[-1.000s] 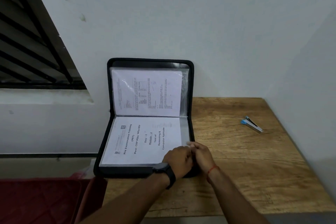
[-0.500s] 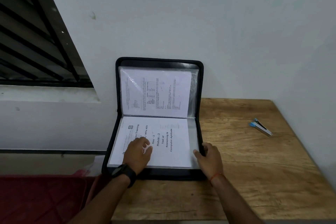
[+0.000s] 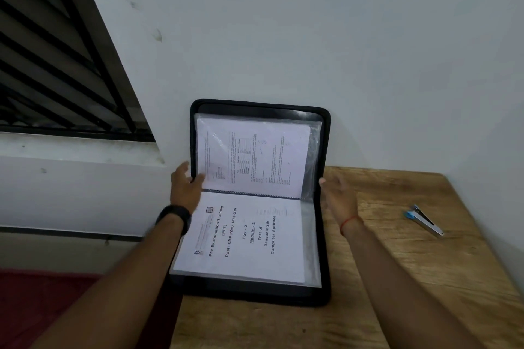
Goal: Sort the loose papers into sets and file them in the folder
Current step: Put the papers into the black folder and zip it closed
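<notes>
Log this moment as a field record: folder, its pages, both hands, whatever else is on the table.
Folder: black zip folder, open; upper half upright against the wall, lower half flat on the wooden table.
Upper sleeve: printed sheet with small text and a table.
Lower sleeve: title page reading "Pre Examination Training (PET)", "Module - 2".
Left hand: grips the upright half's left edge, thumb in front.
Right hand: fingers straight, beside the right edge; contact unclear.
Also on table: small blue-and-silver stapler, right of the folder, apart.
</notes>
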